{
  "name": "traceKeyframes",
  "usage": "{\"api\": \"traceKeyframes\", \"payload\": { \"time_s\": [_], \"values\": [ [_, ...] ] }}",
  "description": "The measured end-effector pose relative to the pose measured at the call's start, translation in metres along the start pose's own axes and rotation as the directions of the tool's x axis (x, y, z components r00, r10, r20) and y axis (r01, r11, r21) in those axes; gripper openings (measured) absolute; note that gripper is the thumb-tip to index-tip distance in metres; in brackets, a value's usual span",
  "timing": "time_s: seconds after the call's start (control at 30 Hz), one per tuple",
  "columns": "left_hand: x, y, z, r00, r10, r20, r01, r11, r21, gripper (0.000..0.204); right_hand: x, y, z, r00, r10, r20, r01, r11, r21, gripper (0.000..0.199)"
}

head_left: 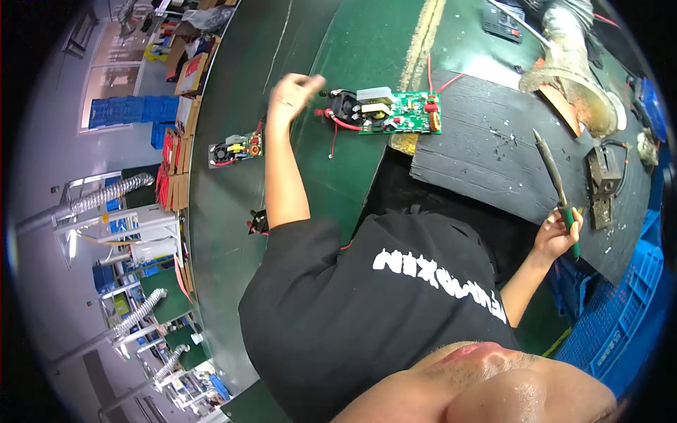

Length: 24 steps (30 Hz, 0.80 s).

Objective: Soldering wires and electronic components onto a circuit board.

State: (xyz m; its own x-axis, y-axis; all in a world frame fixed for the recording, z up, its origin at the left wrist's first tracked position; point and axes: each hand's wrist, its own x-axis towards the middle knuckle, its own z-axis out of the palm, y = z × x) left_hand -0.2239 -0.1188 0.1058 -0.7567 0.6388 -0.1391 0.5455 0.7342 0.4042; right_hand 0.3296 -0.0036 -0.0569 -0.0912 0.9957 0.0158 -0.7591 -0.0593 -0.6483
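Observation:
My right hand (556,236) is closed around the green handle of a soldering iron (552,169), its metal tip pointing up and away over a dark board. My left hand (293,97) hovers over the green bench, left of a green circuit board (416,113); its fingers are slightly smeared by motion, loosely stretched, with nothing visible in them. A black fan (345,107), coils and red wires sit on that circuit board, which lies partly on the dark board's edge. The left fingertips look apart from the red and black terminals at its left end.
A similar small circuit board (236,150) lies on the dark green surface at left. The scuffed dark board (486,141) spans the right side, below a fume hose funnel (575,77). A metal iron stand (603,173) and a blue crate (627,310) are farther right.

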Motion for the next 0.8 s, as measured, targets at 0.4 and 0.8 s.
{"api": "traceKeyframes", "payload": {
  "time_s": [0.4, 0.8],
  "values": [
    [0.064, -0.131, -0.114, 0.839, 0.039, -0.542, -0.201, 0.949, -0.243, 0.025, 0.003, 0.002, -0.003, 0.999, -0.003, 0.035, 0.005, 0.999, -0.048, 0.034],
    [0.007, -0.045, -0.080, 0.945, 0.209, -0.252, -0.296, 0.874, -0.385, 0.033, 0.009, 0.003, -0.006, 0.999, 0.017, -0.043, -0.019, 0.999, -0.049, 0.033]
  ]
}}
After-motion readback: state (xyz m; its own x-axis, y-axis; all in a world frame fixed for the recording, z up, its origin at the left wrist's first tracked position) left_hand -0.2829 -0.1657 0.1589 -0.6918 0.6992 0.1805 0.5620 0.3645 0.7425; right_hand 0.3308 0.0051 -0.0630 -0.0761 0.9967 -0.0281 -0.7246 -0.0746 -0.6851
